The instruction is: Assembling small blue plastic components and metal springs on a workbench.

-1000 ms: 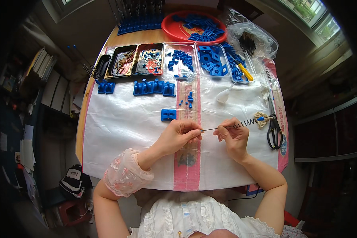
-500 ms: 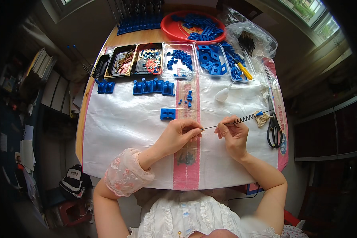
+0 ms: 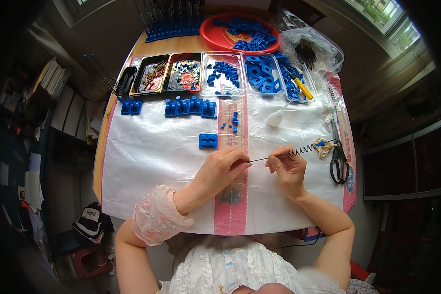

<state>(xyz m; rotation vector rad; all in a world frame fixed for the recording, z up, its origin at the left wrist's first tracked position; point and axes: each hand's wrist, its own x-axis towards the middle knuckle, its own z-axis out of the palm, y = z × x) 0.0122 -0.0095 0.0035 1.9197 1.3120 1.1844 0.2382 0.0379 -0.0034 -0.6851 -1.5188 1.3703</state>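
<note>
Over the tabletop point(image 3: 157, 47), the left hand point(image 3: 225, 164) and right hand point(image 3: 288, 167) pinch a spring rod point(image 3: 304, 150) — blue block point(image 3: 208, 141) at their ten o'clock, scissors point(image 3: 338, 151) at three. Toward twelve, a clear tray point(image 3: 211, 90) holds blue pieces; toward eleven, a black tray point(image 3: 170, 82), small bits.

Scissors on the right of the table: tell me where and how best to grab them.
Grip the scissors by the black handle loops, coming from the near side, probably with the right hand. The loops face the person and the blades point away, so fingers should stay off the edges. That hand holds the coiled rod, so it would need freeing first.
</note>
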